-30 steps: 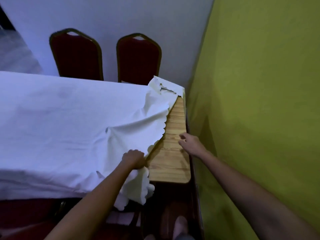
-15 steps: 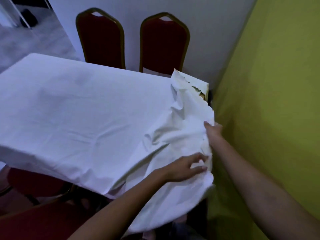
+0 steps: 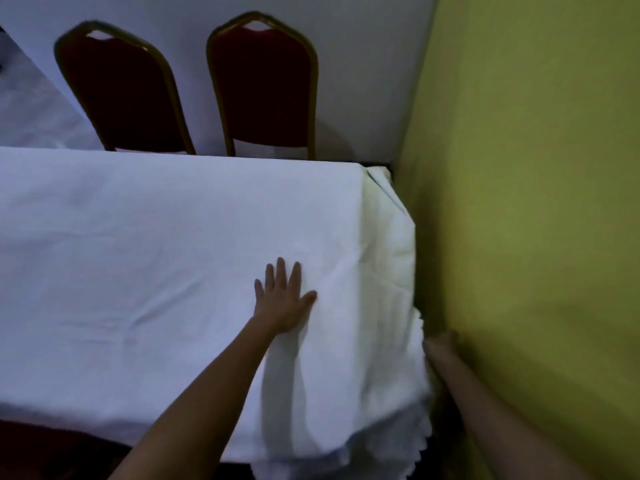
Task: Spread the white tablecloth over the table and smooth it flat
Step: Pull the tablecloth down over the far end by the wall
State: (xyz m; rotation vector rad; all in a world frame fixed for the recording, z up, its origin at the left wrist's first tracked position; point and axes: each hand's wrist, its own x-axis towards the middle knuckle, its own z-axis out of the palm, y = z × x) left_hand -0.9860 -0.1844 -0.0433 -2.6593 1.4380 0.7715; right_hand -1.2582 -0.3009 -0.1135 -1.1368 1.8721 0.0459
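Tablecloth under flat, spread left hand; right hand's grip hidden beside wall.

Two chairs behind covered table

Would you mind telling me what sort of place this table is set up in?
Probably a banquet or function room, though that is a guess. Two red padded chairs with gold frames stand against a plain wall, and a white tablecloth with a scalloped hem covers a long table pushed up to a yellow-green wall.
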